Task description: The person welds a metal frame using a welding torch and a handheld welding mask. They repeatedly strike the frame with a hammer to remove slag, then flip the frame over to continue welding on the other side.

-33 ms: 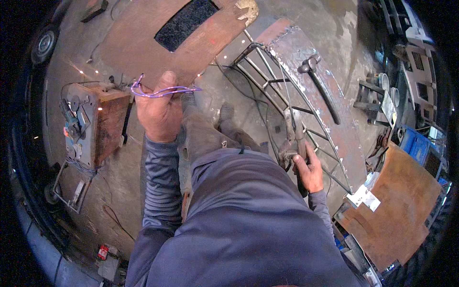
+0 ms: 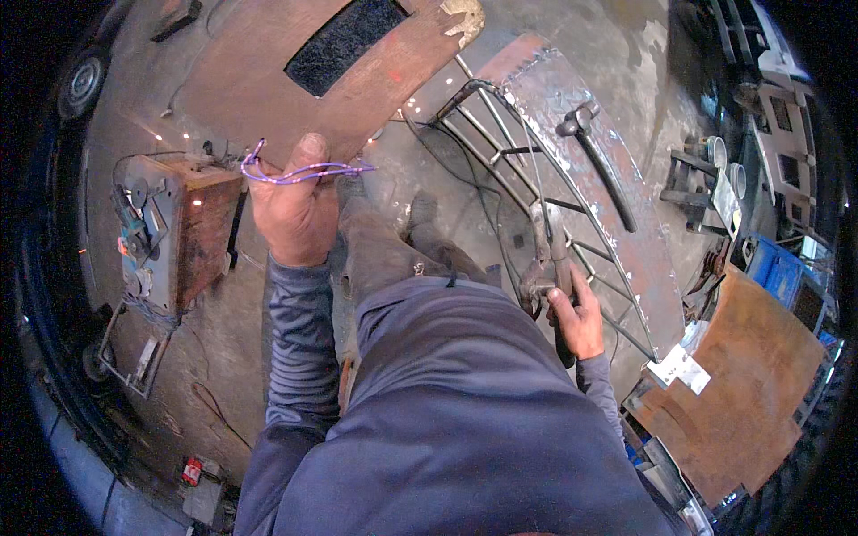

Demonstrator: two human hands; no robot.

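My left hand (image 2: 297, 210) grips the near edge of a brown hand-held welding shield (image 2: 259, 80), thumb on the near face. The shield has a dark rectangular window (image 2: 344, 49) and a chipped corner. A purple cord (image 2: 308, 171) loops across the thumb and fingers. At the right, my right hand (image 2: 579, 322) is closed around a worn welding electrode holder (image 2: 556, 255), and a thin rod runs up from its jaws. Beyond it stands a frame of welded bars (image 2: 496, 156) against a curved metal sheet (image 2: 581, 80). A hammer (image 2: 601, 161) lies on the sheet.
At left a rusty box-shaped machine (image 2: 210, 232) carries a grinder (image 2: 134, 234). Cables (image 2: 483, 188) trail over the floor near my feet. A rusty plate (image 2: 742, 384), a blue crate (image 2: 778, 272) and pots (image 2: 715, 152) stand at right. A wheel (image 2: 87, 80) is far left.
The welding shield and my left hand have shifted very slightly left. My right hand and the electrode holder have stayed in place.
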